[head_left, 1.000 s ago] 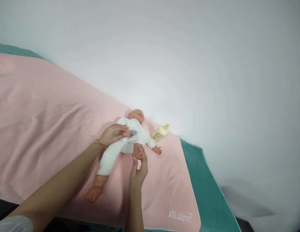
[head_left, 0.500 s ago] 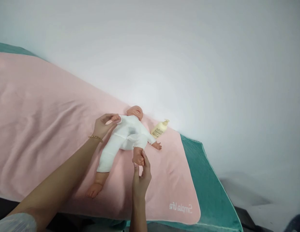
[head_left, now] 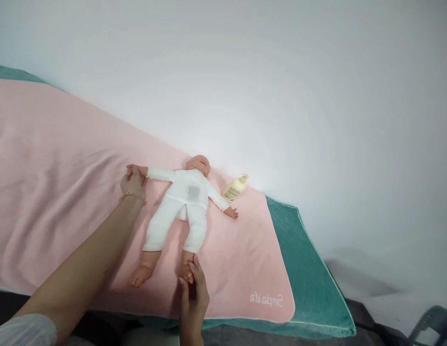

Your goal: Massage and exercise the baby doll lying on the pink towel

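Observation:
A baby doll (head_left: 187,192) in a white cloth suit lies on its back on a pink blanket (head_left: 245,259), its head toward the wall. My left hand (head_left: 133,184), with a bracelet at the wrist, is closed on the doll's hand at the left, and that doll arm is stretched out sideways. Near the front edge, my right hand (head_left: 194,293) holds the doll's foot on the right side between thumb and fingers. Both doll legs are extended. The doll's other arm points out to the right, untouched.
A pale yellow pump bottle (head_left: 235,188) leans beside the doll's right-side arm. Green fabric (head_left: 299,259) shows beyond the blanket's right edge. A white wall (head_left: 281,96) rises behind. Part of a dark chair (head_left: 434,324) is at the lower right.
My left hand has moved left, drawing the doll's arm outward from its chest. My right hand has come down and left, and the bent doll leg is now straight.

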Demonstrator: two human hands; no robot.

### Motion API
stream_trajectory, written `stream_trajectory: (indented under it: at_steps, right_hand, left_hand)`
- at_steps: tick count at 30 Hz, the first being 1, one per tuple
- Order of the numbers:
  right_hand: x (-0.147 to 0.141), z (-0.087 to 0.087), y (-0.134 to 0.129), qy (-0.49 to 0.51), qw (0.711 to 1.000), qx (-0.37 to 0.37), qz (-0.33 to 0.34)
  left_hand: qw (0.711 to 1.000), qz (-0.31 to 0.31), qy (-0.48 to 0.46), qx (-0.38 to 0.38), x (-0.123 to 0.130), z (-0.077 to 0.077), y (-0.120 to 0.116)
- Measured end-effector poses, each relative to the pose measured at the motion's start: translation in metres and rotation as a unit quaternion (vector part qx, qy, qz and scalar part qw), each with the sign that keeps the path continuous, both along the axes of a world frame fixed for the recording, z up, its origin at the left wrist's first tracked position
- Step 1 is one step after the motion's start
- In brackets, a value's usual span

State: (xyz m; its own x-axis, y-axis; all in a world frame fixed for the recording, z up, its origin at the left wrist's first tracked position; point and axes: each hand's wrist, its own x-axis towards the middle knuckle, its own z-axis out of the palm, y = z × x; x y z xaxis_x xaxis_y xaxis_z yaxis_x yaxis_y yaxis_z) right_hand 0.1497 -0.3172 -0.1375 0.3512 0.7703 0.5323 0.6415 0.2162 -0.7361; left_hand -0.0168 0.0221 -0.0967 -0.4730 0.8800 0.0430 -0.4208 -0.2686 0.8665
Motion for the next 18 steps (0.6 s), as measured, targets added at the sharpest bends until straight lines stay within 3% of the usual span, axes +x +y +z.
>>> stream_trajectory:
  at_steps: [3, 7, 13, 18]
  right_hand:
    - [0.001, -0.009, 0.001, -0.002, 1.0, -0.001, -0.009]
    - [0.0, 0.0, 0.002, -0.019, 1.0, 0.004, -0.01]
    - [0.004, 0.037, 0.021, -0.053, 0.998, 0.01, -0.036]
    - [0.008, 0.074, 0.063, -0.031, 0.997, 0.041, -0.063]
  left_hand:
    - [0.996, 0.011, -0.073, -0.05, 0.0, 0.0, 0.001]
    - [0.993, 0.015, -0.093, -0.065, 0.0, 0.003, -0.002]
    - [1.0, 0.027, -0.003, 0.014, 0.008, 0.024, -0.022]
    - [0.986, -0.039, 0.116, 0.114, 0.022, 0.044, -0.051]
